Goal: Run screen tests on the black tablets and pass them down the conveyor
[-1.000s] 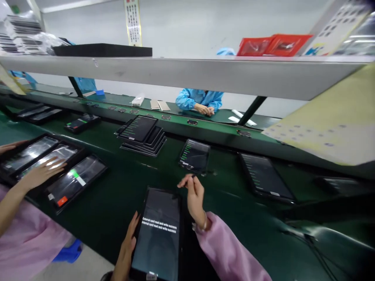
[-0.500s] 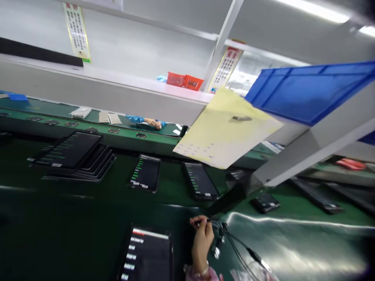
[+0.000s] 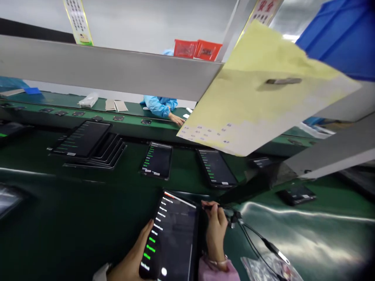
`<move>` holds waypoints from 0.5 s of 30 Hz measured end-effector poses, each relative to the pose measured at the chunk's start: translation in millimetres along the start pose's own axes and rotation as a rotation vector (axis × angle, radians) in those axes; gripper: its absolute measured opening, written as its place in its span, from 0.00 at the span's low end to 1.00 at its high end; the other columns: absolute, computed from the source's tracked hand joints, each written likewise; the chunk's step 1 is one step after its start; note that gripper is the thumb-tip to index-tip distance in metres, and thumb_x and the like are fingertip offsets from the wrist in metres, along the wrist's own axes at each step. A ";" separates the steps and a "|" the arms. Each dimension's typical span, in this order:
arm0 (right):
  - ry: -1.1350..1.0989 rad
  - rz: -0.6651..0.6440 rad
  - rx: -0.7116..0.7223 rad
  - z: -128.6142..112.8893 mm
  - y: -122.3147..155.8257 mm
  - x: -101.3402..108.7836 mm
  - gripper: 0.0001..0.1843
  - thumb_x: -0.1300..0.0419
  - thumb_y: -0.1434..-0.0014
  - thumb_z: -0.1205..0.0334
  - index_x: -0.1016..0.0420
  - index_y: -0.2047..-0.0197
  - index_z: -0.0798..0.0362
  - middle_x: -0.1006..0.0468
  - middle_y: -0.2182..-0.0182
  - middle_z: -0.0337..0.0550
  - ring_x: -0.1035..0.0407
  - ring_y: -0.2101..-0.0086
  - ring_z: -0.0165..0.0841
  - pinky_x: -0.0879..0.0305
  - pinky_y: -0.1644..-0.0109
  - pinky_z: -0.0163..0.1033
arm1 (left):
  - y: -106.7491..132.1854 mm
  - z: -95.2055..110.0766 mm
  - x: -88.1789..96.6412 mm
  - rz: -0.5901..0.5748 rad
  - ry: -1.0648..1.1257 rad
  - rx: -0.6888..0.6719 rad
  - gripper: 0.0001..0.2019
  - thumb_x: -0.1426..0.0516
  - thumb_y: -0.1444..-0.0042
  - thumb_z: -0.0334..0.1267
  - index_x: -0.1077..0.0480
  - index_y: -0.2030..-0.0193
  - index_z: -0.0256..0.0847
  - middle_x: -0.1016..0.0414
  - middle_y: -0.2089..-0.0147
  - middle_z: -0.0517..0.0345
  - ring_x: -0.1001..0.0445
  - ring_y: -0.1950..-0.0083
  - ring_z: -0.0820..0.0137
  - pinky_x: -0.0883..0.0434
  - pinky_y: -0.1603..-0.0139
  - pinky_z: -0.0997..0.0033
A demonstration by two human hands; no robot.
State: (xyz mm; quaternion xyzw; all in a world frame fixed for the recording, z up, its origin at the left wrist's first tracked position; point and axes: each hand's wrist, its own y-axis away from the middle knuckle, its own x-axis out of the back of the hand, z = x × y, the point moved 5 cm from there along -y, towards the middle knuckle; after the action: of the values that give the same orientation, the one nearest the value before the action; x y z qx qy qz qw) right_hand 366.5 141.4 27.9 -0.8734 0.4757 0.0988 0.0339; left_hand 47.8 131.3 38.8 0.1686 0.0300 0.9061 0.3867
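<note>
A tablet [image 3: 175, 234] with a lit test list, some lines green, lies tilted in front of me. My left hand [image 3: 133, 251] grips its left edge, the thumb along the side and the other fingers hidden beneath. At the tablet's upper right edge, my right hand [image 3: 216, 224] pinches a black cable plug [image 3: 211, 207]. The plug's tip is close to the tablet's edge; I cannot tell whether it is inserted. From that hand a bundle of black cables [image 3: 247, 230] trails right, past a metal-ended connector [image 3: 278, 251].
Behind stand a stack of tablets [image 3: 84, 140], a tablet [image 3: 157, 160] and another tablet [image 3: 217, 168]. A yellow paper sheet [image 3: 258, 97] hangs from the shelf beside a slanted post [image 3: 336, 148]. A clear plastic bag [image 3: 269, 269] lies at lower right. A co-worker's hand [image 3: 176, 119] rests across the line.
My left hand has come into view holding the tablet, which has moved up and right toward the plug. The list has scrolled to green lines. The camera view has shifted. The co-worker's arm has moved.
</note>
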 end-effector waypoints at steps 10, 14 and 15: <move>-0.188 -0.037 -0.117 19.4 8.3 -30.7 0.28 0.33 0.53 0.34 0.32 0.66 0.51 0.21 0.69 0.39 0.24 0.63 0.35 0.29 0.52 0.41 | -47.3 24.4 33.8 0.421 -0.088 0.142 0.19 0.48 0.41 0.53 0.26 0.55 0.42 0.28 0.50 0.47 0.33 0.44 0.53 0.34 0.40 0.47; -0.195 -0.017 -0.126 21.2 8.6 -27.1 0.28 0.32 0.53 0.36 0.31 0.65 0.51 0.21 0.70 0.38 0.25 0.65 0.34 0.28 0.55 0.40 | -55.1 28.1 30.2 0.490 -0.121 0.110 0.15 0.44 0.46 0.51 0.32 0.61 0.40 0.28 0.56 0.45 0.32 0.49 0.51 0.33 0.43 0.45; -0.195 -0.015 -0.127 21.5 8.5 -26.0 0.28 0.32 0.53 0.36 0.31 0.65 0.51 0.21 0.70 0.38 0.25 0.65 0.34 0.29 0.55 0.40 | -53.5 26.5 30.4 0.466 -0.071 0.129 0.17 0.44 0.45 0.52 0.31 0.59 0.41 0.28 0.54 0.45 0.32 0.47 0.51 0.34 0.41 0.45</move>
State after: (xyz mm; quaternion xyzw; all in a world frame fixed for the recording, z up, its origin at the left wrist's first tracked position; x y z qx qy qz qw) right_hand 342.6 161.5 12.4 -0.8635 0.4564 0.2131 0.0255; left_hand 73.9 188.2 62.4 0.2269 0.0347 0.9606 0.1565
